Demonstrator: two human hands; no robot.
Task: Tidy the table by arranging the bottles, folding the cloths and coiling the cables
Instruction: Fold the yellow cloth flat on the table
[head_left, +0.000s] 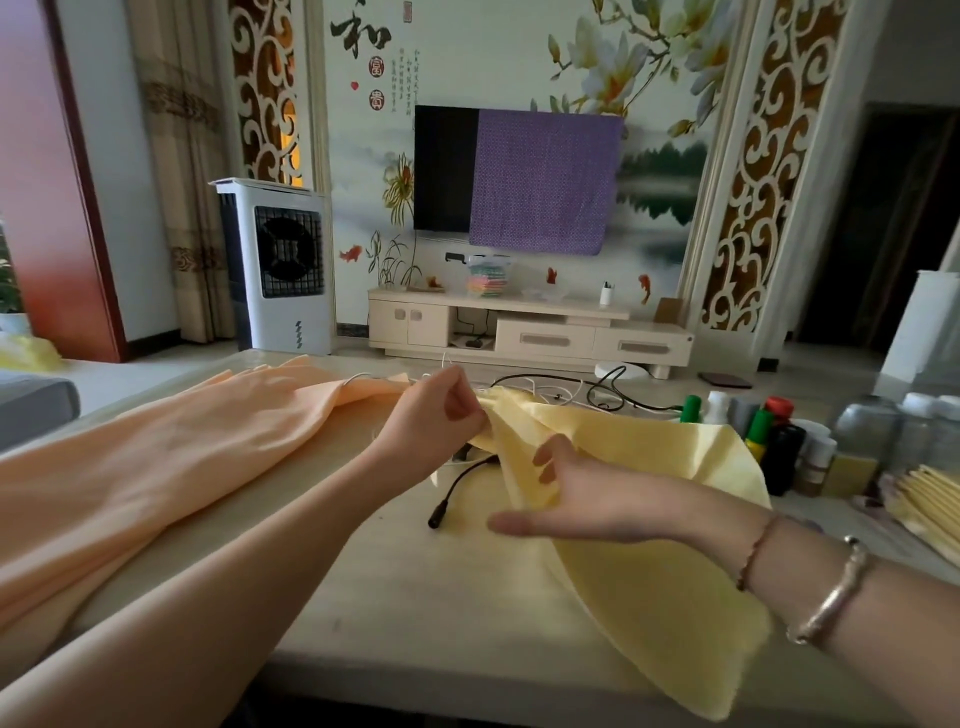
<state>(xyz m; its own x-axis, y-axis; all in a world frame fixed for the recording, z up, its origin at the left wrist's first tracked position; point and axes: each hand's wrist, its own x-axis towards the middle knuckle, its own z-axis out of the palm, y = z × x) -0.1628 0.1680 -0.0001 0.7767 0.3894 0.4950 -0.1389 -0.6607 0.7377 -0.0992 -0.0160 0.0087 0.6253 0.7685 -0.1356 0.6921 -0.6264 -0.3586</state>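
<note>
Nearest us, the counter lies bare in front of the yellow cloth, whose lowest corner droops past the counter's near edge. Left of the yellow cloth, a peach cloth sprawls wide and spills over the counter's left edge. Our right hand has its grip half open on the yellow cloth's near fold: fingers curled into the fabric, thumb stretched flat and free. Just beyond, our left hand has its grip closed, pinching the yellow cloth's upper corner between thumb and fingers. A black cable runs out from under the yellow cloth, its plug end lying on bare counter; how much lies hidden beneath we cannot tell. Right of the yellow cloth, bottles stand crowded together, the farthest ones blurred, and a stack of folded yellow cloths is cut off by the frame. Behind the yellow cloth, tangled black and white cables lie near the counter's far edge.
</note>
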